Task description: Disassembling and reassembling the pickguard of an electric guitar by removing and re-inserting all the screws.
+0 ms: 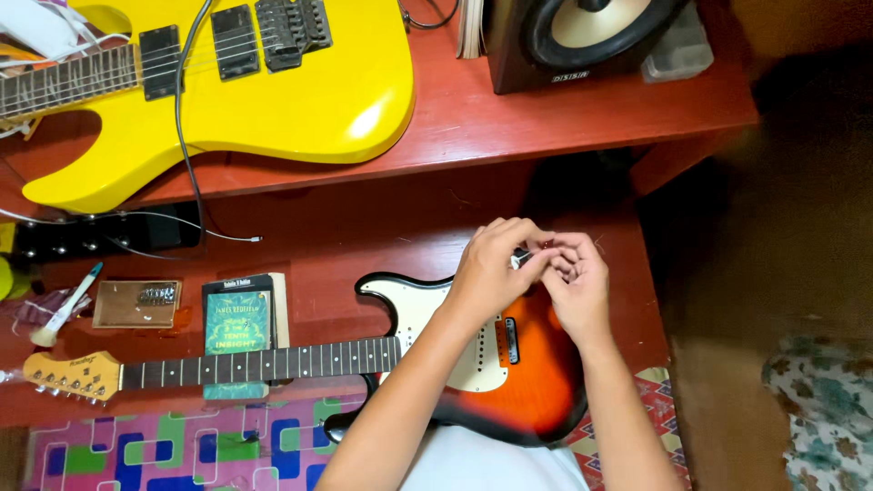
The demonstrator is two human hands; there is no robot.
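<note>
Right now my left hand (pixel 491 268) and right hand (pixel 575 277) pinch a small metal part (pixel 521 258) together above the sunburst guitar (pixel 527 382) lying on the red table (pixel 382 227); seating it should need a steady, fine grip.

Bare red surface (pixel 364 227) lies open just above the sunburst guitar (pixel 527 382), between its body and the upper shelf edge. Left of that gap, a loose wire (pixel 218 235) crosses it. Further left of the guitar body, a book (pixel 238 323), a small bridge plate (pixel 138 304) and a brush (pixel 65 307) crowd the surface above the guitar's neck.
</note>
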